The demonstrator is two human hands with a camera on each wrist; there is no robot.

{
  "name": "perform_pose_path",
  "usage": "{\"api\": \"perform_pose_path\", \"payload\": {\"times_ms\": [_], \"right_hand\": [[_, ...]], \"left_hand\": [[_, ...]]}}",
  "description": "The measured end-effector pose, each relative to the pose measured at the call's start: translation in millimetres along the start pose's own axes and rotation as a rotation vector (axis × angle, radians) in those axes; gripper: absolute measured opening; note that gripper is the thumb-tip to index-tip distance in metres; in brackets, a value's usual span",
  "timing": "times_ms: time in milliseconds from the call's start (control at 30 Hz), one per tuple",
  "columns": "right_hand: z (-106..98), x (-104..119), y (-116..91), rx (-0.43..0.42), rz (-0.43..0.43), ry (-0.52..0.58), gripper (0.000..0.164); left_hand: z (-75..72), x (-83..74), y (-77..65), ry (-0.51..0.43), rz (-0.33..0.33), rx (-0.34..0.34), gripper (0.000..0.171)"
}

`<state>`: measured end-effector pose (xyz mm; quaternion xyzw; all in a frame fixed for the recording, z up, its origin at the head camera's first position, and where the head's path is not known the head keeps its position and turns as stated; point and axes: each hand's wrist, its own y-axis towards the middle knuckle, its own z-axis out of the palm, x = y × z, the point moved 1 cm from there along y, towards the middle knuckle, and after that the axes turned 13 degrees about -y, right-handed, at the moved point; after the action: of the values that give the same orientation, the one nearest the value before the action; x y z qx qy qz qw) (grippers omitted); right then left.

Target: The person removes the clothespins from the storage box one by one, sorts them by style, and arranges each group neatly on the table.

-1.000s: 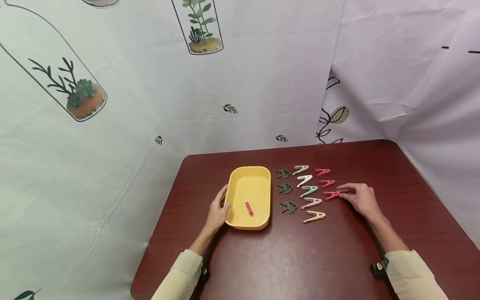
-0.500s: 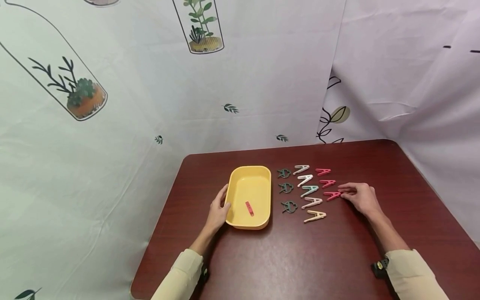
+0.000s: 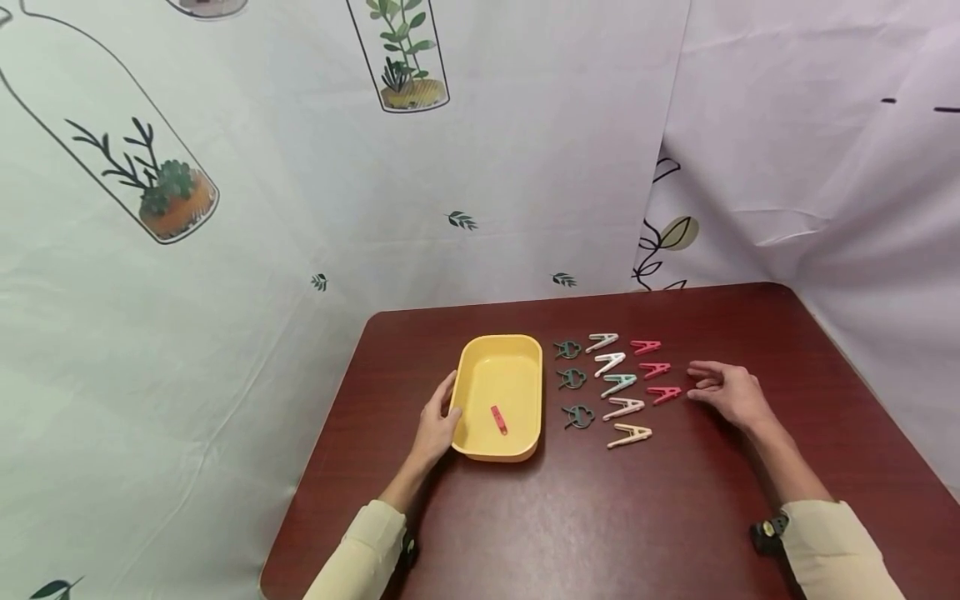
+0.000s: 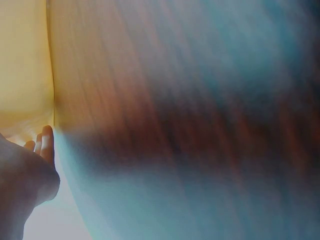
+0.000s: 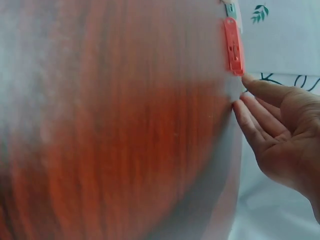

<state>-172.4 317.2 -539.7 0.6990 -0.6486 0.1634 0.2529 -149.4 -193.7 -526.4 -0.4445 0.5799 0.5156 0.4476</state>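
My left hand (image 3: pixel 437 423) holds the left side of a yellow plastic tray (image 3: pixel 534 400), thumb over the rim and fingers along the outer wall. One red clothespin (image 3: pixel 498 420) lies in that tray. Three pink-red clothespins stand in a column on the right, the nearest clothespin (image 3: pixel 664 395) lying just left of my right hand (image 3: pixel 731 393). That hand holds nothing; its fingers are loosely bent, with a small gap to the clothespin. In the right wrist view the red clothespin (image 5: pixel 233 47) appears just beyond the thumb tip.
A middle column has white clothespins (image 3: pixel 610 362), a teal clothespin (image 3: pixel 619 384) and a beige clothespin (image 3: pixel 630 435). Three dark green round clips (image 3: pixel 578 416) lie between them and the tray. The dark red table (image 3: pixel 570 525) meets a printed cloth backdrop (image 3: pixel 510 167) behind.
My right hand has let go of the nearest pink-red clothespin and drawn back slightly to the right. The clothespin stays on the table. My left hand and the tray keep their place.
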Motion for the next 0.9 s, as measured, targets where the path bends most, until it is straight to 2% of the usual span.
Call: {"api": "perform_pose_path", "payload": {"times_ms": [200,333,433,567,700,900], "right_hand": [[-10.1,-0.5,3.6,-0.048,0.058,-0.030,0.075],[-15.6,3.7,7.5,-0.038,0.144,0.003,0.094],[-18.1,9.7,11.5,-0.058,0.189,0.030,0.102],[-19.6,21.2,19.1,-0.109,0.219,0.076,0.106],[-19.5,36.4,28.2,-0.151,0.216,0.140,0.100],[-20.2,61.0,43.1,-0.207,0.188,0.199,0.095]], "left_hand": [[0.3,0.5,0.5,0.005,0.012,-0.006,0.065],[1.0,-0.1,0.7,0.003,0.005,-0.014,0.065],[1.5,-1.1,0.6,-0.004,0.004,-0.014,0.065],[1.3,-3.8,0.0,-0.001,0.002,-0.002,0.065],[1.1,-6.3,-0.7,0.005,-0.008,0.009,0.064],[-5.2,24.7,6.7,0.026,-0.019,-0.005,0.067]]}}
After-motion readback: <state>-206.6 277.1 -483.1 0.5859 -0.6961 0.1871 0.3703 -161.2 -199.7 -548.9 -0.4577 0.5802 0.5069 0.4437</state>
